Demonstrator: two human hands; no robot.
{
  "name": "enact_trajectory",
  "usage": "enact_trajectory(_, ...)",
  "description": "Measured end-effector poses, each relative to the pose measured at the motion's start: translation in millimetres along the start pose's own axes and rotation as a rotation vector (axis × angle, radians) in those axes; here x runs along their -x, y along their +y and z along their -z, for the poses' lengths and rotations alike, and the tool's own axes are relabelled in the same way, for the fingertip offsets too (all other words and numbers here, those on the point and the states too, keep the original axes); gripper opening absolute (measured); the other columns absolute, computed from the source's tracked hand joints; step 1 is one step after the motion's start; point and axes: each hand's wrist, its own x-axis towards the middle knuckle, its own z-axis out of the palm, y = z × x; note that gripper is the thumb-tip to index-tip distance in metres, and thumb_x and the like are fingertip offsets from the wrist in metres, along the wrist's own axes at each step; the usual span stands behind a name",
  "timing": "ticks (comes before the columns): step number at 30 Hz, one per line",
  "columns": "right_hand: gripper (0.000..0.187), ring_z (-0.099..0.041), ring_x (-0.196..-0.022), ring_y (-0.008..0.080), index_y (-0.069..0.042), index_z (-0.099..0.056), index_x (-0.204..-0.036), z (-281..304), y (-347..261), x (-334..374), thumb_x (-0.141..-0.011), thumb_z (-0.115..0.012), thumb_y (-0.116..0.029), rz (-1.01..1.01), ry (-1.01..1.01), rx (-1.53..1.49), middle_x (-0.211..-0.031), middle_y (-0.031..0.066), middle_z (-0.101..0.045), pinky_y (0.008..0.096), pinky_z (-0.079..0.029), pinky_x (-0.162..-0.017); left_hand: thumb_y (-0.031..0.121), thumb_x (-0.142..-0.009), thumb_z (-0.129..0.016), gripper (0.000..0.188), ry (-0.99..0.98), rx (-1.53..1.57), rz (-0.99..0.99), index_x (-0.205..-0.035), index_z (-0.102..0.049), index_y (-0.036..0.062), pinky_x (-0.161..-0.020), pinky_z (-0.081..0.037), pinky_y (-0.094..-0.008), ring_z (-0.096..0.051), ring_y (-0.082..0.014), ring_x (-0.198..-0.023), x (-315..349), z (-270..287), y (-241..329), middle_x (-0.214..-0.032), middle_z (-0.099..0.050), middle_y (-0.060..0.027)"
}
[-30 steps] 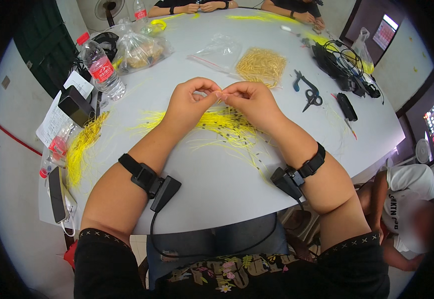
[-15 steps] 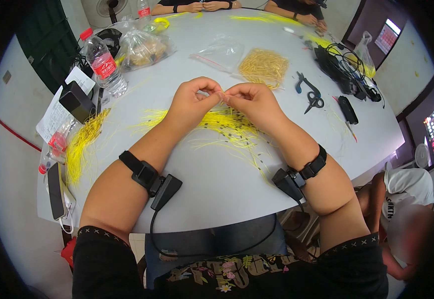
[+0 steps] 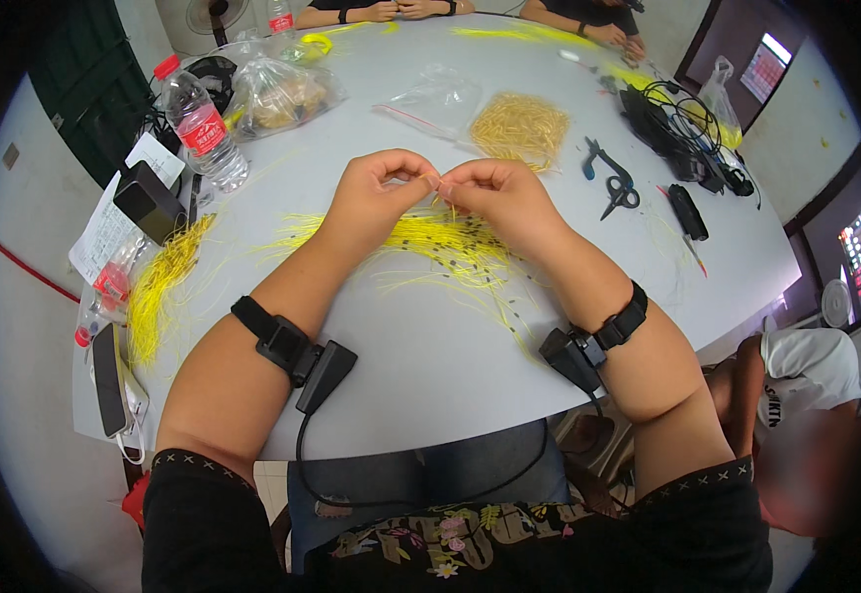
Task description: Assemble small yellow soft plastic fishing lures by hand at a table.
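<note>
My left hand [image 3: 383, 193] and my right hand [image 3: 501, 196] meet fingertip to fingertip above the grey-white table. Both are closed in a pinch. A thin yellow piece [image 3: 454, 211] pokes out below the fingertips; its exact kind is too small to make out. Under and in front of the hands lies a loose bundle of thin yellow strands [image 3: 450, 247] dotted with small dark pieces. Just beyond my right hand, a heap of short gold-coloured slender pieces [image 3: 521, 128] lies next to a clear plastic bag [image 3: 435, 99].
To the right are dark scissors [image 3: 620, 198], a black marker-like tool [image 3: 688, 212] and tangled black cables [image 3: 682, 128]. On the left stand a water bottle [image 3: 196, 128], a black box [image 3: 150, 201] and another yellow strand bundle [image 3: 159, 296]. Two people sit across; another is at lower right.
Small yellow ends now show beneath my fingertips, where they hardly showed before. My hands stay together in nearly the same place.
</note>
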Motion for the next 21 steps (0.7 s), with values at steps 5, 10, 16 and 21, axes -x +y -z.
enact_trajectory(5, 0.021, -0.052, -0.063, 0.0041, -0.003, -0.069, -0.087, 0.0, 0.3, -0.5, -0.083, -0.069, -0.024, -0.008, -0.012, -0.035, -0.072, -0.0014, -0.062, 0.0205, -0.042, -0.057, 0.010, -0.086, -0.063, 0.011, -0.027, -0.002, 0.018, -0.091, -0.064, 0.0004, -0.078, -0.044, -0.0223, -0.057, -0.0079, -0.083, -0.2, 0.8, -1.8, -0.089, -0.064, -0.0018)
enact_trajectory(10, 0.019, -0.053, -0.064, 0.0042, -0.003, -0.069, -0.088, -0.6, -2.1, 0.6, -0.084, -0.067, -0.021, -0.016, -0.018, -0.071, -0.073, -0.0010, -0.062, 0.0204, -0.042, -0.058, 0.012, -0.084, -0.066, 0.014, -0.019, 0.001, 0.029, -0.091, -0.066, -0.0003, -0.078, -0.045, -0.0238, -0.058, -0.0088, -0.082, -0.9, 2.1, -2.5, -0.087, -0.065, -0.0029)
enact_trajectory(16, 0.017, -0.053, -0.065, 0.0057, -0.002, -0.068, -0.088, 1.3, -1.8, 0.2, -0.084, -0.066, -0.018, -0.048, -0.021, -0.153, -0.072, 0.0001, -0.061, 0.0203, -0.042, -0.059, 0.013, -0.083, -0.068, 0.018, -0.001, 0.094, 0.073, -0.093, -0.068, -0.0013, -0.075, -0.046, -0.0233, -0.058, -0.0093, -0.078, -1.1, 1.0, 0.6, -0.085, -0.067, -0.0045)
enact_trajectory(21, 0.016, -0.056, -0.073, 0.0103, 0.001, -0.066, -0.095, 1.6, -6.8, 0.4, -0.086, -0.065, -0.013, -0.095, -0.037, -0.162, -0.082, 0.0035, -0.064, 0.0227, -0.046, -0.070, 0.011, -0.083, -0.068, 0.016, -0.001, 0.169, 0.118, -0.093, -0.067, -0.0015, -0.067, -0.043, -0.0212, -0.054, -0.0073, -0.071, -2.0, 3.3, 0.2, -0.083, -0.065, -0.0034)
